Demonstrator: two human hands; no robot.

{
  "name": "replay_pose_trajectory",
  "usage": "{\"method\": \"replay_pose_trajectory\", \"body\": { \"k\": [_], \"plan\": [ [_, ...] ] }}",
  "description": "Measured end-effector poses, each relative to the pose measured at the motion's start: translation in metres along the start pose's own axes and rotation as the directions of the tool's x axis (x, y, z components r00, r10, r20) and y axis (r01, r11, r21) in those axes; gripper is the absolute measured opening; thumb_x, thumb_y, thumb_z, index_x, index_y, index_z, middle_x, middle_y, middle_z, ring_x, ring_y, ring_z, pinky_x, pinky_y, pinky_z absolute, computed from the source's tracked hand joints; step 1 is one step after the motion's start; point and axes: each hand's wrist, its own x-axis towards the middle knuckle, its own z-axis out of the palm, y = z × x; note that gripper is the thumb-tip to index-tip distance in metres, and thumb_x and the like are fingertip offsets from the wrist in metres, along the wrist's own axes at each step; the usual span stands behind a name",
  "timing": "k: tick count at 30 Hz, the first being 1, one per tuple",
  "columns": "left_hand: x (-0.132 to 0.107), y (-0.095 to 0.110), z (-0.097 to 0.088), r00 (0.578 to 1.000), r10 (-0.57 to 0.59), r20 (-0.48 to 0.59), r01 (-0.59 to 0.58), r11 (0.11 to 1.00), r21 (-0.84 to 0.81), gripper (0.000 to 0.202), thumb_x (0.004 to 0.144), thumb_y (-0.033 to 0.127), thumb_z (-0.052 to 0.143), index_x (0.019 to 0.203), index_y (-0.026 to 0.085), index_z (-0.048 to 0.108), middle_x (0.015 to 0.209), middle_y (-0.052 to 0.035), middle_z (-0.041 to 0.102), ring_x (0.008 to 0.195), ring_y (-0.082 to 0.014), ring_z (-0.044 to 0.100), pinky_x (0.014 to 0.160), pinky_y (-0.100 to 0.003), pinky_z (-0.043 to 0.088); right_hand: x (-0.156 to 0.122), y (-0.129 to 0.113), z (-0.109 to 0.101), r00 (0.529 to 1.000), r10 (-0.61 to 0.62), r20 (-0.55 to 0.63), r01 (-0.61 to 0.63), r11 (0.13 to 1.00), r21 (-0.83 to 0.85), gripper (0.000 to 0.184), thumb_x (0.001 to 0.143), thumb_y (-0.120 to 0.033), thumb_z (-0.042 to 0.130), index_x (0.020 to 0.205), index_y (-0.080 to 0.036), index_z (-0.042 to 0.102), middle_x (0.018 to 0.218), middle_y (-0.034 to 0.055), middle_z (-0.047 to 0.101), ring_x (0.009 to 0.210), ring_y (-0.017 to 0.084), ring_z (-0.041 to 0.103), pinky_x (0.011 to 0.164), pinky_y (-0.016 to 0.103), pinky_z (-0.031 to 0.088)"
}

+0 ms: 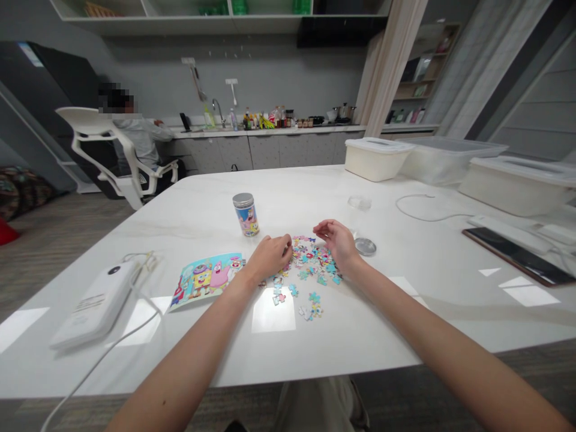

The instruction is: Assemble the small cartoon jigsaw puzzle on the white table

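A pile of small jigsaw puzzle pieces (317, 257) lies on the white table between my hands. My left hand (270, 259) rests at the pile's left edge with its fingers curled and closed; whatever is in them is hidden. On the opposite side, my right hand (339, 243) is open, its fingers loosely bent above the pile and nothing visible in them. Nearer to me are a few joined pieces (314, 307) and some loose ones. Beside my left wrist lies a cartoon picture sheet (209, 277), partly covered by that wrist. Behind it stands a cartoon-printed can (246, 215) with a silver top.
A round metal lid (365, 246) and a clear plastic piece (359, 203) lie beyond my right hand. At left is a white device (96, 306) with a cable. A phone (517, 255) and storage boxes (378, 159) are at right. A person (141, 141) sits in the back.
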Motion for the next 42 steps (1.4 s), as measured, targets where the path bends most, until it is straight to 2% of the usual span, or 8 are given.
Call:
{"method": "replay_pose_trajectory", "body": {
  "k": [6, 11, 15, 20, 27, 31, 37, 42],
  "plan": [
    [0.001, 0.000, -0.002, 1.000, -0.019, -0.005, 0.019, 1.000, -0.009, 0.016, 0.094, 0.024, 0.042, 0.096, 0.019, 0.057, 0.075, -0.0023, 0.069, 0.069, -0.0178, 0.063, 0.075, -0.032, 0.042, 0.011, -0.007, -0.014, 0.999, -0.027, 0.025, 0.033, 0.958, -0.283, 0.023, 0.074, -0.020, 0.040, 0.083, -0.019, 0.062, 0.094, 0.0074, 0.068, 0.093, 0.020, 0.062, 0.088, 0.036, 0.047],
    [0.001, -0.002, -0.001, 0.999, -0.043, -0.028, 0.040, 0.995, -0.093, 0.015, 0.092, 0.024, 0.044, 0.095, 0.019, 0.058, 0.072, -0.0010, 0.067, 0.064, -0.0161, 0.060, 0.067, -0.028, 0.041, 0.006, -0.019, -0.024, 0.970, -0.167, 0.177, 0.243, 0.607, -0.757, 0.034, 0.075, -0.007, 0.039, 0.084, -0.017, 0.069, 0.101, 0.0098, 0.067, 0.096, 0.020, 0.061, 0.092, 0.032, 0.044],
    [0.002, -0.002, 0.000, 0.999, -0.040, -0.032, 0.036, 0.990, -0.135, 0.015, 0.091, 0.024, 0.044, 0.094, 0.020, 0.058, 0.069, -0.0004, 0.065, 0.063, -0.0163, 0.059, 0.065, -0.028, 0.041, 0.000, -0.030, -0.030, 0.970, 0.003, 0.242, 0.230, 0.309, -0.923, 0.032, 0.076, -0.006, 0.044, 0.089, -0.015, 0.072, 0.101, 0.0142, 0.070, 0.093, 0.024, 0.064, 0.082, 0.031, 0.046],
    [0.001, 0.002, -0.003, 0.999, -0.035, -0.014, 0.031, 0.983, -0.183, 0.015, 0.091, 0.020, 0.043, 0.093, 0.020, 0.057, 0.064, 0.0005, 0.064, 0.061, -0.0163, 0.059, 0.064, -0.028, 0.041, -0.002, -0.040, -0.040, 0.967, 0.190, 0.169, 0.150, 0.111, -0.982, 0.026, 0.075, -0.008, 0.047, 0.081, -0.012, 0.071, 0.087, 0.0186, 0.072, 0.081, 0.027, 0.067, 0.066, 0.031, 0.045],
    [0.002, 0.003, -0.001, 1.000, 0.004, -0.018, -0.007, 0.977, -0.213, 0.014, 0.091, 0.020, 0.044, 0.093, 0.020, 0.057, 0.066, 0.0010, 0.065, 0.061, -0.0158, 0.059, 0.063, -0.027, 0.041, -0.007, -0.039, -0.028, 0.920, 0.321, 0.225, -0.002, 0.578, -0.816, 0.021, 0.068, -0.002, 0.045, 0.071, -0.016, 0.062, 0.066, 0.0057, 0.069, 0.055, 0.014, 0.062, 0.056, 0.024, 0.047],
    [0.002, 0.004, 0.000, 0.999, 0.028, -0.015, -0.031, 0.973, -0.227, 0.014, 0.090, 0.021, 0.044, 0.093, 0.020, 0.058, 0.062, 0.0018, 0.063, 0.059, -0.0156, 0.058, 0.062, -0.027, 0.040, -0.009, -0.036, -0.018, 0.912, 0.308, 0.270, -0.045, 0.731, -0.680, 0.023, 0.066, 0.000, 0.043, 0.069, -0.016, 0.059, 0.063, 0.0040, 0.066, 0.052, 0.014, 0.062, 0.054, 0.024, 0.049],
    [0.003, 0.005, 0.001, 0.999, 0.034, -0.012, -0.036, 0.975, -0.218, 0.017, 0.091, 0.024, 0.044, 0.094, 0.020, 0.060, 0.063, 0.0010, 0.063, 0.061, -0.0159, 0.058, 0.062, -0.027, 0.041, -0.011, -0.040, -0.022, 0.899, 0.260, 0.354, 0.080, 0.695, -0.714, 0.022, 0.071, -0.005, 0.046, 0.075, -0.015, 0.064, 0.068, 0.0042, 0.068, 0.058, 0.013, 0.062, 0.057, 0.023, 0.047],
    [0.004, 0.005, 0.002, 0.998, 0.053, -0.019, -0.056, 0.976, -0.210, 0.016, 0.091, 0.024, 0.045, 0.094, 0.020, 0.060, 0.066, 0.0000, 0.064, 0.064, -0.0164, 0.059, 0.065, -0.027, 0.042, -0.013, -0.044, -0.035, 0.754, 0.245, 0.609, 0.389, 0.582, -0.715, 0.023, 0.074, -0.022, 0.064, 0.096, -0.018, 0.071, 0.077, 0.0024, 0.069, 0.063, 0.013, 0.059, 0.059, 0.024, 0.047]
  ]
}}
